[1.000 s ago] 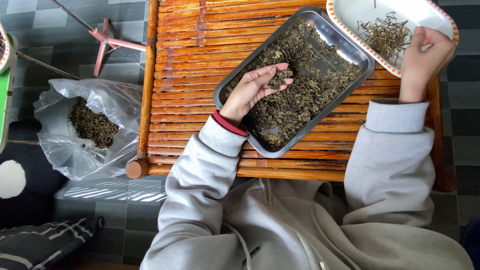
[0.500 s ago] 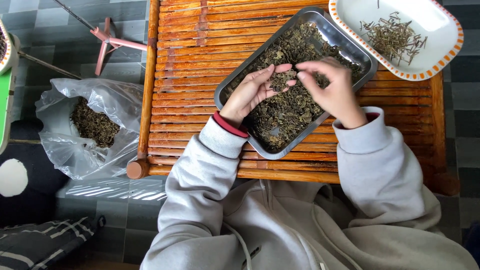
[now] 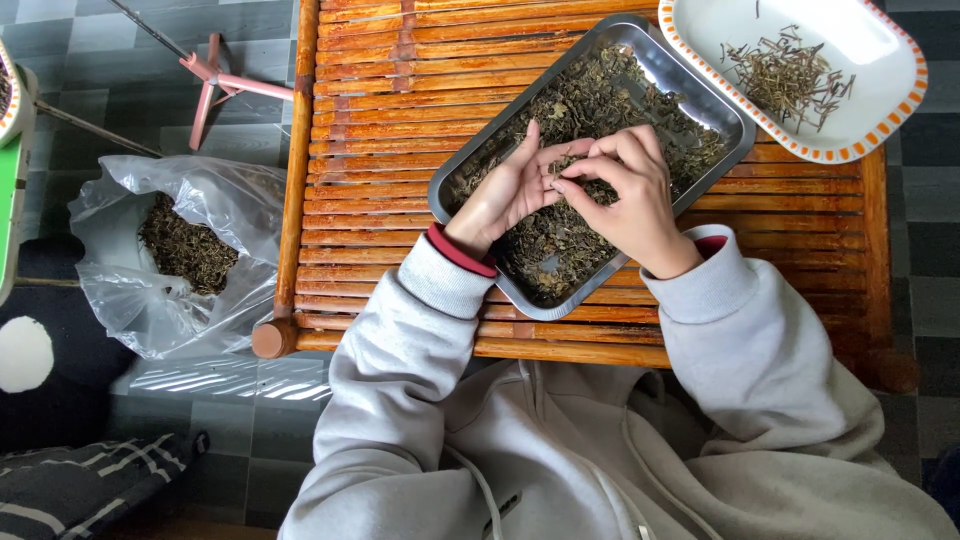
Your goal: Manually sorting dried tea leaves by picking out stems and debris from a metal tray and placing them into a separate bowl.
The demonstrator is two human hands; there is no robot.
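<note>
Both hands are down in the rectangular metal tray [image 3: 705, 105] of dark dried leaves [image 3: 590, 100]. The left hand [image 3: 505, 190] is loosely curled, fingertips meeting the right hand [image 3: 625, 195], which is pinched on a bit of leaf. The tray sits tilted on the slatted wooden surface [image 3: 390, 100]. Up right there's a white dish with an orange-dotted rim [image 3: 870, 50] holding thin stems [image 3: 790, 75]. A clear plastic bag of leaves [image 3: 180, 250] is on the floor to the left.
</note>
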